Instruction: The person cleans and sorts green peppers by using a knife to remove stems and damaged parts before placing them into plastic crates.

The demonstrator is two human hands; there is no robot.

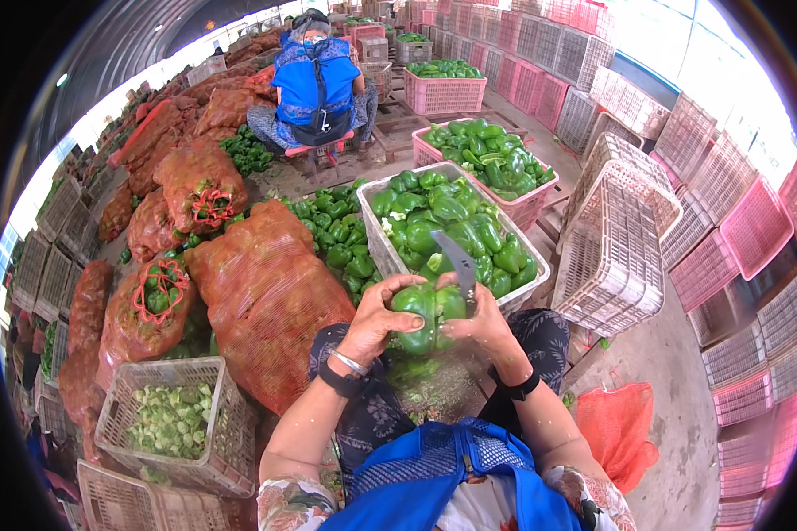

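- Left hand (376, 319): fingers clamp on green pepper (427, 305).
- Right hand (483, 324): fingers grip knife (457, 262), touch same pepper.
- Pepper-filled crate (534, 283) stands just beyond hands.

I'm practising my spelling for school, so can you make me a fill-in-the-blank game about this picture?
1. The person's left grip is on a bell pepper coloured ____.
2. Of the two grips, the one with the knife is the ____ one.
3. The large, full mesh sack is on the person's ____ side.
4. The cloth over the seated co-worker's back is ____.

Missing words: green; right; left; blue.
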